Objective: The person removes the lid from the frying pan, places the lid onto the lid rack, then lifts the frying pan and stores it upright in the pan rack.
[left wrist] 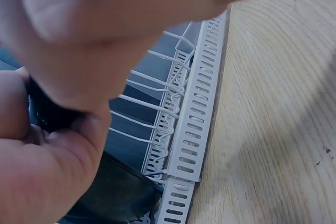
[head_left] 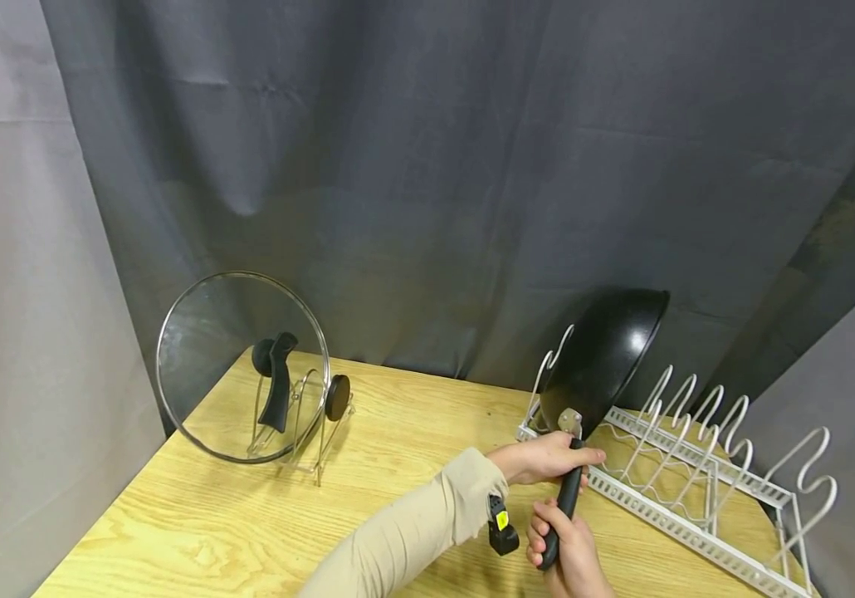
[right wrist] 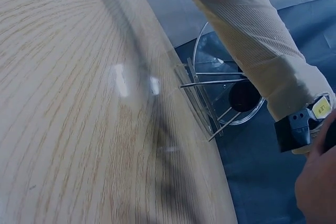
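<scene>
A black wok stands tilted on its side at the left end of a white wire rack, its handle pointing toward me. My left hand grips the black handle close to the metal bracket. Lower down, my right hand holds the handle's near end. In the left wrist view, the left fingers curl round the handle, with the wok's dark side beneath, beside the rack's slotted rail. Only part of the right hand shows in the right wrist view.
On the left of the wooden table, a glass lid with a black handle leans upright in a small metal wire stand. A dark round knob sits beside it. Grey curtains hang behind and at the sides.
</scene>
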The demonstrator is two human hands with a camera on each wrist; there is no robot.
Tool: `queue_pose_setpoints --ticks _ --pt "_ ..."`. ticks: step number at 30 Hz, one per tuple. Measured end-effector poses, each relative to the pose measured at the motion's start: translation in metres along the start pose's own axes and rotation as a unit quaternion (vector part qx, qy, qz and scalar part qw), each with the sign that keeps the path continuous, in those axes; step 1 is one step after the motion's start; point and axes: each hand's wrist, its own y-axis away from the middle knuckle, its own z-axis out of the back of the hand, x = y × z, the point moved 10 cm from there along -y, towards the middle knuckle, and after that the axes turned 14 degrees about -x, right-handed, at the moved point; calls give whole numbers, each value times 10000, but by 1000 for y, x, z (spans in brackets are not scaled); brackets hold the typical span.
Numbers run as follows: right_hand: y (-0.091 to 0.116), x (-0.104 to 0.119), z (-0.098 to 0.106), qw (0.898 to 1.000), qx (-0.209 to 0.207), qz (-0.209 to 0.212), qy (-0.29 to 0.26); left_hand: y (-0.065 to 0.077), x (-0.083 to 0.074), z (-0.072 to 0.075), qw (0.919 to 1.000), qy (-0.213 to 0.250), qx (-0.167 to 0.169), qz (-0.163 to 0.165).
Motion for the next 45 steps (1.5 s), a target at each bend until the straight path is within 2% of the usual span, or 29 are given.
queue_pose_setpoints --ticks 8,18,22,27,34,37,43,45 --pt "0 -7 4 9996 14 -220 177 2 8 -1 9996 152 140 201" --pt "-7 -21 15 9949 -290 -542 795 0 15 -3 9988 162 372 277" --pt "-12 -24 17 9932 -186 -543 1016 -1 17 -2 9986 185 389 309" --pt "-19 -28 22 9901 -41 -301 1367 -1 20 0 9984 137 426 339" --pt "-20 -29 26 9866 -574 -381 1478 -3 22 1 9991 16 363 220" --pt "-22 -30 28 9842 -668 -315 1611 -5 25 1 9994 -5 253 215" --pt "-42 -51 47 9878 -346 -460 1447 -8 29 1 9997 -47 159 191" --pt "-44 -54 48 9880 -218 -513 1439 -9 30 1 9997 -52 140 176"
